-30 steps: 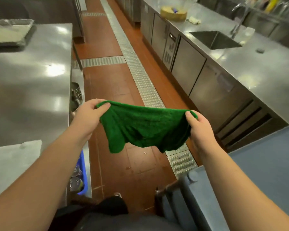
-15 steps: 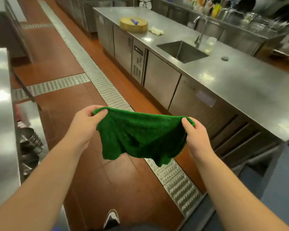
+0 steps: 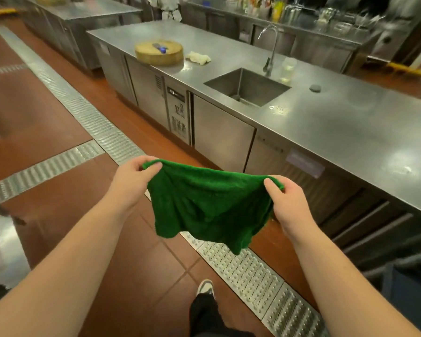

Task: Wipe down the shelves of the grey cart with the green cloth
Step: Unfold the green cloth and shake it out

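Since a second ago: view swung rightward along the aisle; grey cart and left-hand steel table gone from sight bar a dark blue-grey edge low right that may be the cart, cannot tell. Sink counter now fills the right half. Hands and cloth keep the same spread pose.

Item: green cloth (image 3: 209, 205). Held in the air over the red tile floor (image 3: 58, 113), in front of the person, well apart from any shelf. Left hand (image 3: 129, 183) pinches one top corner, thumb over the edge; right hand (image 3: 287, 205) pinches the other. Hands apart, cloth stretched between them, lower edge hanging in loose folds.

Handling, judged: light, soft, limp terry; sags under its own weight, no stiffness, not fragile. Nap should grip skin well, so slipping unlikely. Corners suit spreading it out; for wiping, better bunched or folded into a pad under a flat palm. Whether damp or dry cannot be told.

Containers:
- sink (image 3: 247, 90), set in the steel counter (image 3: 350, 132): basin looks bare, only the drain showing; tap (image 3: 270, 48) beside it.
- clear tub (image 3: 288, 69) just right of the tap: contents pale, unclear.

Also on the counter: round wooden chopping block (image 3: 159, 53) with a blue-handled tool lying on it; white rag (image 3: 198, 57) just beside the block.

Wiping not yet begun.
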Available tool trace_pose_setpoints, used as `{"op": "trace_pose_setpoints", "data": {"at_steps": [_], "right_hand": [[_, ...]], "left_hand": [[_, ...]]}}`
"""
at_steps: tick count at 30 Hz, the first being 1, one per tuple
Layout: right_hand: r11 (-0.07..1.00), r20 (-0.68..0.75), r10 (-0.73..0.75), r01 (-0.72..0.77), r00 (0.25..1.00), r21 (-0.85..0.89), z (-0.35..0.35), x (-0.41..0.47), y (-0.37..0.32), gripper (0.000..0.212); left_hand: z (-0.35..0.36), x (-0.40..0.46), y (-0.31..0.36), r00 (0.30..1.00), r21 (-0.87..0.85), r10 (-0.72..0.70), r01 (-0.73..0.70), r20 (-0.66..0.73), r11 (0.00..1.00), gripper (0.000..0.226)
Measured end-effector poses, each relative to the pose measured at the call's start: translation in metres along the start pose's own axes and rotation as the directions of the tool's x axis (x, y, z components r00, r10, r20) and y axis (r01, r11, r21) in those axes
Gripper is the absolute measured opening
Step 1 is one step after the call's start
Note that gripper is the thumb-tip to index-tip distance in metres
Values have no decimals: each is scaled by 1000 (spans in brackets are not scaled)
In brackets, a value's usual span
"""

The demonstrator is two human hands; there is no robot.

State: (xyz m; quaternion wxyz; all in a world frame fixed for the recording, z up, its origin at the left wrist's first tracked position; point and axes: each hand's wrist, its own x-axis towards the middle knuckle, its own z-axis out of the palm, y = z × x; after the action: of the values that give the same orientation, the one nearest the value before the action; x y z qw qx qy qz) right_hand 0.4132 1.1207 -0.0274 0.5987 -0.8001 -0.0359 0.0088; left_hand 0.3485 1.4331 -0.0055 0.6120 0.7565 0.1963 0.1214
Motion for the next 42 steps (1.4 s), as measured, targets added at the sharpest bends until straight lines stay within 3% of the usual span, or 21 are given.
{"op": "trace_pose_setpoints", "data": {"at_steps": [7,16,29,36,42], "right_hand": [[997,39,78,-78,996,-8,49,163,18,33],[992,13,69,-67,998,-108,116,339,2,26],[964,-271,175,-220,946,-146,220,563,0,19],[944,-366,280,-323,887,-60,235,669,24,15],[937,-365,335,-347,869,34,233,772,77,21]], "left_hand": [[13,175,-2,999,87,-21,17,42,996,11],[17,371,0,998,33,-63,63,6,997,14],[42,705,7,937,201,39,-115,347,973,17],[111,845,9,923,171,-31,-38,384,985,12],[196,952,-11,902,89,-152,126,404,988,6]]}}
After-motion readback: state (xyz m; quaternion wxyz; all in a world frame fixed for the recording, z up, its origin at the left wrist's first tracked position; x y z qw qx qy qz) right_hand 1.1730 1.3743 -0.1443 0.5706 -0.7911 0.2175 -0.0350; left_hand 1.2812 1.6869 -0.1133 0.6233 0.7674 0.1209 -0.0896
